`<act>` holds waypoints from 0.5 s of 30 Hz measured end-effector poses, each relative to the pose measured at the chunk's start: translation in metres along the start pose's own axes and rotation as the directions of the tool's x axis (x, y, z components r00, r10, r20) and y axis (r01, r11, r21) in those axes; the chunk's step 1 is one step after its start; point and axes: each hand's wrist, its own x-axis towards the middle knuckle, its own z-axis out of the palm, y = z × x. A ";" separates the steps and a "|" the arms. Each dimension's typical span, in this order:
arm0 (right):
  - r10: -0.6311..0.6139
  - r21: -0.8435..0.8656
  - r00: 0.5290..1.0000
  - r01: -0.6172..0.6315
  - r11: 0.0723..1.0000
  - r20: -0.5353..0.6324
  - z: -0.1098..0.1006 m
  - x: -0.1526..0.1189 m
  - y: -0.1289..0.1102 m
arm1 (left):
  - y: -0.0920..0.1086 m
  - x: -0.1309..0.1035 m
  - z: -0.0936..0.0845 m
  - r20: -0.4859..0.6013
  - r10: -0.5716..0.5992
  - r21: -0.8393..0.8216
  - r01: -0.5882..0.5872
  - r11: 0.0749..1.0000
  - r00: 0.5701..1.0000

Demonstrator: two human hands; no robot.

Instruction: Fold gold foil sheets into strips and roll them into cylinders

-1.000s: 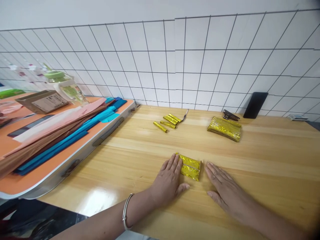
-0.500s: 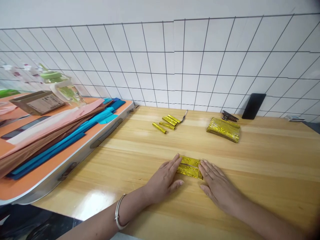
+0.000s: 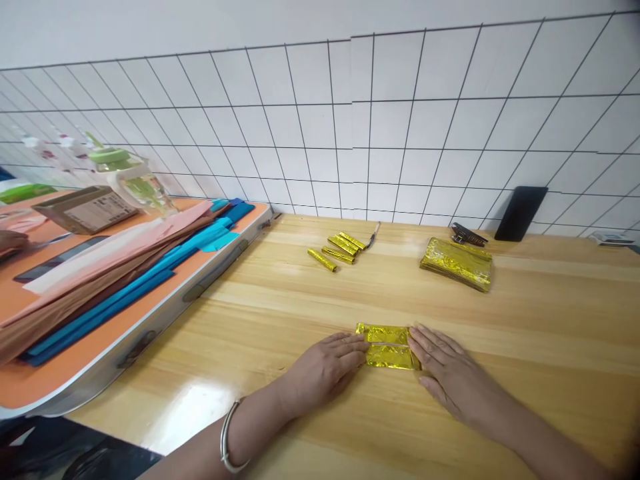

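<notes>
Two bare hands were down on the work, one at each end of a flat, rectangular sheet of shiny gold foil (image 3: pixel 389 335), and there was the narrow seam, running lengthwise between its two bands! The sheet lay on the pale, wood-grained table (image 3: pixel 250 327). In from the left of it came the left hand (image 3: pixel 323 370), fingers close together and slightly bent, fingertips over the sheet's left end; its thumb was hidden, so whether it pinched, I couldn't tell. A silver metal bangle (image 3: pixel 223 437) circled that wrist. And on the sheet's right, the right hand (image 3: pixel 447 367), palm down, fingers straight and side by side on that end, thumb apart from them, clamped on nothing.

Beyond the sheet and a little left, a cluster of slim gold foil tubes (image 3: pixel 343 245), with a thin pen-like stick (image 3: pixel 374 235) just beside them! Beyond it to the right, a thick rectangular stack of gold foil pieces (image 3: pixel 456 263), a dark metal clip (image 3: pixel 469 235) right behind that, and a flat black slab (image 3: pixel 521 213) tilted against the white gridded wall (image 3: pixel 310 120). Well left of the sheet, long pink, brown and blue strips (image 3: pixel 150 250) stretched across an orange-topped table (image 3: pixel 20 387).
</notes>
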 end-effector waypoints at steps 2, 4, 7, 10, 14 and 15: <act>-0.001 0.001 1.000 0.001 1.000 -0.005 0.000 0.000 0.000 | 0.001 0.000 -0.001 -0.008 -0.003 0.035 0.003 0.999 1.000; -0.002 -0.001 1.000 0.002 1.000 -0.007 0.000 0.001 0.000 | 0.000 0.001 -0.002 -0.006 -0.006 0.046 0.007 0.999 1.000; -0.001 -0.009 1.000 0.001 1.000 -0.007 0.001 0.001 0.000 | -0.002 0.001 -0.002 -0.001 -0.005 0.014 0.005 1.000 1.000; 0.004 0.004 1.000 -0.004 1.000 -0.013 0.002 0.001 0.000 | -0.007 0.001 0.000 -0.022 0.001 -0.052 -0.002 0.999 1.000; 0.003 0.028 1.000 -0.003 1.000 -0.018 0.001 0.001 0.000 | -0.012 0.003 0.004 -0.071 -0.034 -0.083 0.028 0.996 0.997; 0.002 0.032 1.000 -0.001 0.999 -0.020 0.001 0.002 0.001 | -0.012 0.004 0.005 -0.086 -0.050 -0.074 0.044 0.996 0.995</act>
